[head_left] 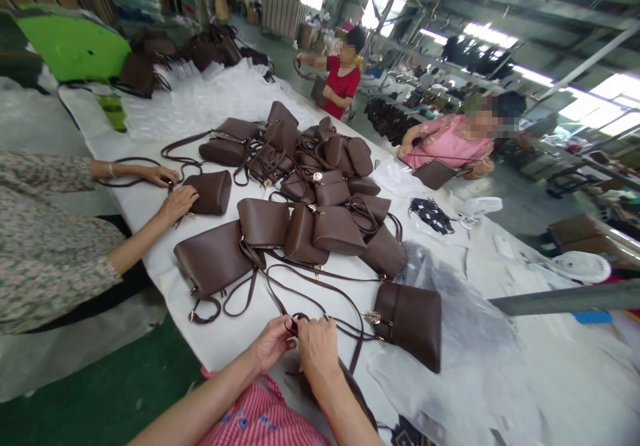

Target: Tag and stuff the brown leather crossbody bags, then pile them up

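My left hand (pixel 274 345) and my right hand (pixel 319 343) are close together at the table's near edge, fingers closed on a thin dark brown strap (pixel 295 323). Below my right hand a dark bag shows partly, mostly hidden by my forearm. To the right lies a brown bag (pixel 417 323) with a gold charm (pixel 371 317), its strap looping back toward my hands. Another brown bag (pixel 215 256) rests to the left of my hands. Beyond them is a heap of similar brown bags (pixel 340 231) with tangled straps.
At the left, a person's hands (pixel 180 203) touch a brown bag. Two people (pixel 345 83) (pixel 447 141) handle bags across the white table (pixel 185 313). Clear plastic sheeting (pixel 450 366) lies at the right, near a metal pole (pixel 565 298) and white fans (pixel 583 266).
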Demonstrator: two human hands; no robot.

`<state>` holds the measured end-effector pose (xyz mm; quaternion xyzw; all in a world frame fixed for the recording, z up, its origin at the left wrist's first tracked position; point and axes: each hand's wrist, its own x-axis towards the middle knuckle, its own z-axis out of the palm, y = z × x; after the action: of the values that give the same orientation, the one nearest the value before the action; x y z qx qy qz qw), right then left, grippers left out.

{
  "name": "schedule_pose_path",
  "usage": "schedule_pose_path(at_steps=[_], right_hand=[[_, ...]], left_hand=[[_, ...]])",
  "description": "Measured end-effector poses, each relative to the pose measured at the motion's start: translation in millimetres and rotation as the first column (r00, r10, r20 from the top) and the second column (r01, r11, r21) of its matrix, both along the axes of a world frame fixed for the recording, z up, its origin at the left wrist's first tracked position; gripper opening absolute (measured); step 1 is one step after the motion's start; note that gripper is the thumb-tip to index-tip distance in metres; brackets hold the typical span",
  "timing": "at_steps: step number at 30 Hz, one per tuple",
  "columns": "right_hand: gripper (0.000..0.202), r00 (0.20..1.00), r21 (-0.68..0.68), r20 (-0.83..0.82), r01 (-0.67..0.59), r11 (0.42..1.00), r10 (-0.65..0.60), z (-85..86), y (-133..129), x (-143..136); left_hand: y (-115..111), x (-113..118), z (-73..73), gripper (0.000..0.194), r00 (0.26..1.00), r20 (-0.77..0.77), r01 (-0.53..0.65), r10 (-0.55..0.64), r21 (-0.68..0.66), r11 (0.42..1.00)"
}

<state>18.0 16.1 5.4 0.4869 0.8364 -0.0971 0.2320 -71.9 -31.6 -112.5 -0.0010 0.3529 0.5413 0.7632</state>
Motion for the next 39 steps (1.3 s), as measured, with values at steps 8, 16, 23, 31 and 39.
schedule_pose_path(at_steps=[8,16,23,31,39], right_hand=[[0.021,1.0,-0.049,0.0,-0.016,0.999,0.016,-4.8,3.6,2.2],[0.037,0.935,-0.149,-0.282,0.181,0.972,-0.217,-11.7,-1.0,73.9],[0.022,0.756,-0.243,-0.561,0.238,0.94,-0.336,-23.7,-29.4,101.0],[0.01,0.777,-0.148,-0.557,0.255,0.956,-0.293,-23.4,-38.8,100.4],[0.014,0.691,-0.185,-0.633,0.302,0.935,-0.349,-28.9,-44.3,102.2]], left_hand=[[15.7,-16.5,15.2,0.03,0.771,-0.625,0.287,-0.121,0.171,0.943],[16.8,-79.9,27.0,0.017,0.423,-0.887,0.607,-0.185,0.125,0.785],[-5.2,-96.4,0.2,0.011,0.071,-0.971,0.608,-0.23,-0.141,0.781],[36.9,-0.2,24.4,0.017,0.908,-0.15,0.38,-0.392,-0.104,0.919],[64.7,-10.7,116.4,0.015,0.831,-0.524,0.397,-0.187,0.324,0.859]])
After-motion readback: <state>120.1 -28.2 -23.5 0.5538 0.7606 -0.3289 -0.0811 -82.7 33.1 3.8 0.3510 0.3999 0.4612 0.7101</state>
